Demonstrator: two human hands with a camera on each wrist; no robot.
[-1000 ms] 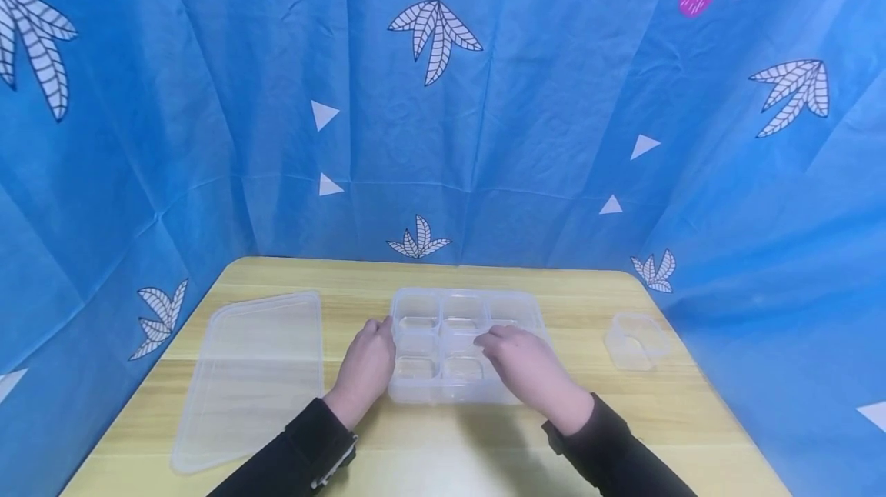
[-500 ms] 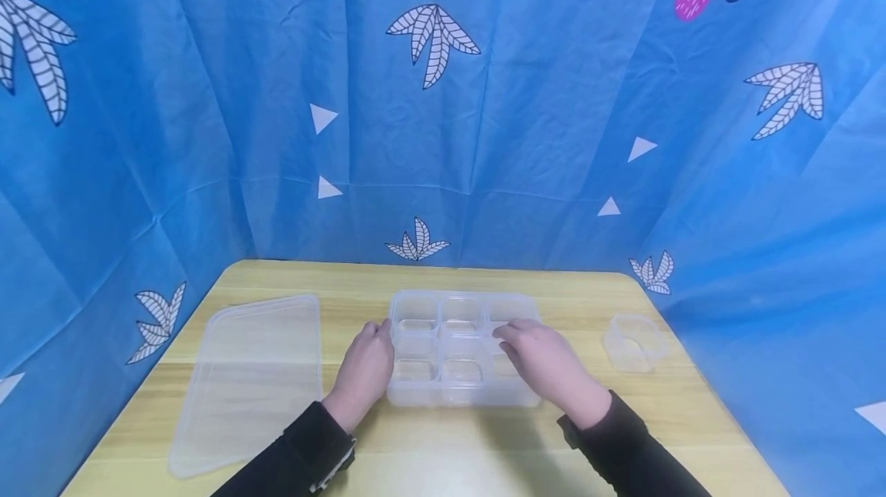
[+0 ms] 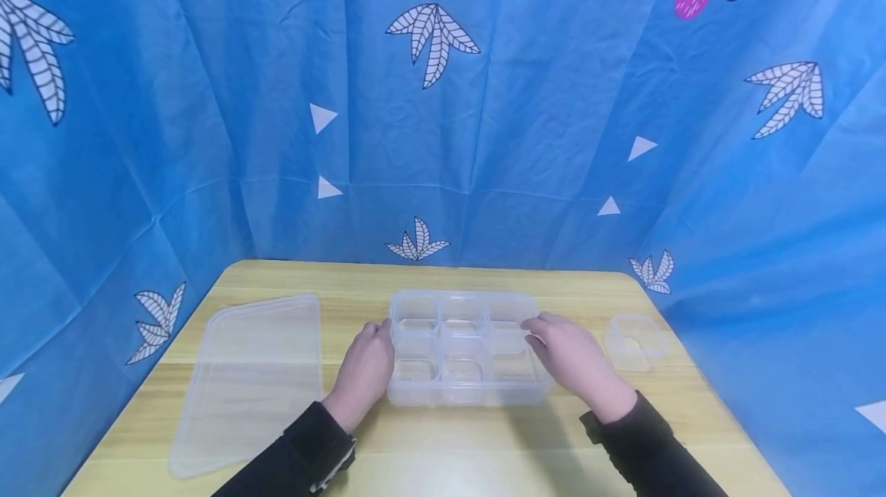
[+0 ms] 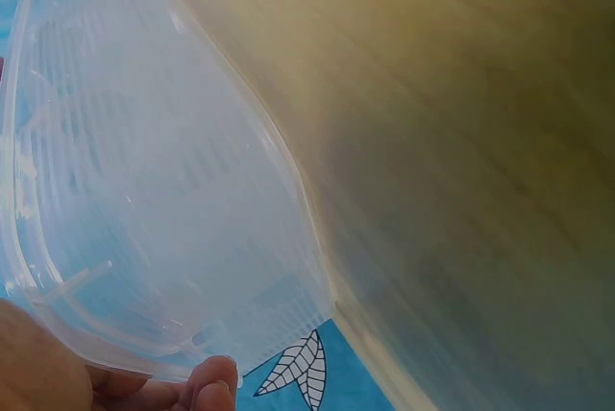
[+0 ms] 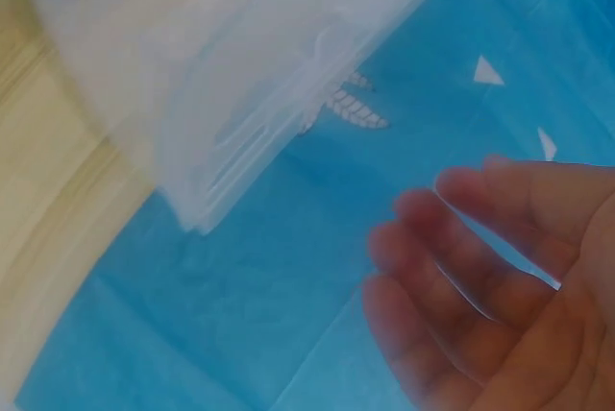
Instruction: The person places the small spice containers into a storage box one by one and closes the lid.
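A clear plastic storage box [image 3: 464, 393] sits at the middle of the table, divided into two rows by small clear cups [image 3: 418, 308]. Wood shows through its front right section. My left hand [image 3: 364, 370] pinches the box's left rim; in the left wrist view the thumb and curled fingertips [image 4: 216, 377] meet at that rim. My right hand [image 3: 571, 351] is over the box's right end with fingers loosely bent. The right wrist view shows this hand [image 5: 480, 277] holding nothing, its fingertips apart from the box wall [image 5: 231, 94].
A flat clear lid [image 3: 252, 381] lies on the table to the left. One loose clear cup [image 3: 633, 343] stands near the right edge of the wooden table [image 3: 443, 451]. A blue patterned curtain [image 3: 540, 97] surrounds the table at the back and sides.
My right hand has moved to the right across the box, from above its middle to its right end, uncovering the front right section. My left hand stays at the left rim.
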